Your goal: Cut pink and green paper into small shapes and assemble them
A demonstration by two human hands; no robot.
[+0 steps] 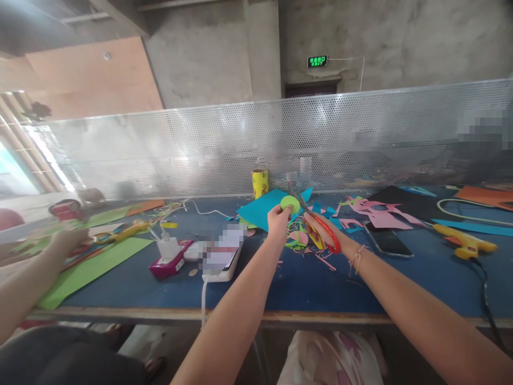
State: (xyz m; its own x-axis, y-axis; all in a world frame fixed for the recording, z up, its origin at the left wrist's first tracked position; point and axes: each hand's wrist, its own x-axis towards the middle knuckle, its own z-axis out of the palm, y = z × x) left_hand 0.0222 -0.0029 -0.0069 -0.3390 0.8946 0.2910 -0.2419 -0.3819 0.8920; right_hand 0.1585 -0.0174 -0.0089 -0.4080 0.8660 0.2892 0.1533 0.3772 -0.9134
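Observation:
Between the fingers of my left hand point(277, 220) is a round piece of light green paper point(290, 203). My right hand point(320, 230) grips a pair of scissors point(331, 235) with red and yellow handles. Their blades point up and left, close to the green piece's right edge; whether they touch it I cannot tell. Behind my left hand lies a blue paper sheet point(256, 209). Below both hands is a heap of thin green and pink paper scraps point(297, 238) on the blue table point(304, 291).
Left of my arm stand a phone on a white stand point(224, 256) and a purple power block point(170, 261). A dark phone point(388, 239), pink paper point(387, 211) and a yellow glue gun point(465, 240) lie right. A co-worker's arm point(40, 267) reaches in from the left. A perforated metal screen point(224, 144) runs behind.

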